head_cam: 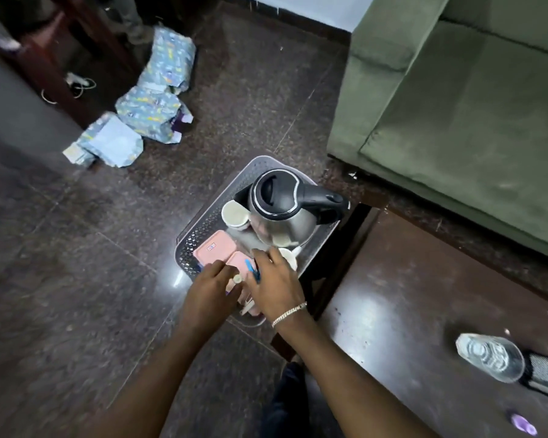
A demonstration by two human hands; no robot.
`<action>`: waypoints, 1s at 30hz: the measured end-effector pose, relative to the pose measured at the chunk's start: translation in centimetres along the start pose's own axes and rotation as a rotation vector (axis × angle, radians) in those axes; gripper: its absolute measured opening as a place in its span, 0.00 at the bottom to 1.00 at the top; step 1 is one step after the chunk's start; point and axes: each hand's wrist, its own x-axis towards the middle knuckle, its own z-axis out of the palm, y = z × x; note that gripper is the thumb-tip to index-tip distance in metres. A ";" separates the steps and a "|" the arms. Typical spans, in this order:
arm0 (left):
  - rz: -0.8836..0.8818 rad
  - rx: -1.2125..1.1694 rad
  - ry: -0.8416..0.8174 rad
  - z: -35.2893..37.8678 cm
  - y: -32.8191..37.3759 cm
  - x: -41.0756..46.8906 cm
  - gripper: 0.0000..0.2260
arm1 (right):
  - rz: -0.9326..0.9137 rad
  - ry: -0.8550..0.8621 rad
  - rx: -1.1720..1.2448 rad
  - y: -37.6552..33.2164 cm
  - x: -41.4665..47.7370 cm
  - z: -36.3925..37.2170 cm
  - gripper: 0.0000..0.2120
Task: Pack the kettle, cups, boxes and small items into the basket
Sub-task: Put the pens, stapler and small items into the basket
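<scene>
Upper left of the frame: three crumpled blue patterned packages (146, 105) lie on the dark polished floor (60, 248), beside dark wooden furniture (54, 61) with a white cable (79, 83) at its foot. Centre of frame: grey perforated basket (203, 222) sits on the floor against the corner of a dark low table (424, 295). Inside it, far end: steel kettle (279, 213) with black lid and handle, upright, handle pointing right. A white cup (234, 214) touches the kettle's left side; a second white cup (290, 257) sits just below the kettle toward the right wall, partly hidden. Near end of basket: two pink boxes (214, 248) side by side, touching. Left hand (211, 287) is over the near end, fingers curled downward at the edge of the nearer pink box; a small pale round item (237, 278) shows just at its fingertips, though whether it is pinched cannot be told. Right hand (274, 282), with a silver bracelet (288, 314) at the wrist, reaches in beside it, fingers bent and loosely spread; a blue clip-like item (253, 269) shows at its thumb side, grip not resolvable. Further small items under both hands are obscured. Right of frame: green sofa (456, 105) fills the upper right. Lower right, on the table: clear plastic bottle (491, 358) lying on its side, and a small purple item (524, 423) near the bottom edge.
</scene>
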 end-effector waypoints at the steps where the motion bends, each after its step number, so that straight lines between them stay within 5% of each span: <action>1: 0.023 0.044 0.027 0.1 -0.5 0.2 0.10 | -0.014 -0.042 -0.040 -0.4 0.7 0.8 0.18; 16: 0.054 0.007 0.158 0.4 -2.3 0.4 0.10 | -0.109 -0.146 -0.228 -0.7 3.7 4.5 0.24; 22: 0.084 -0.057 0.131 -1.0 -0.9 -0.9 0.22 | -0.164 0.104 -0.153 0.5 0.9 2.7 0.20; 30: 0.264 -0.033 0.046 -0.4 4.7 0.4 0.23 | -0.081 0.346 -0.083 7.7 -4.6 -0.4 0.21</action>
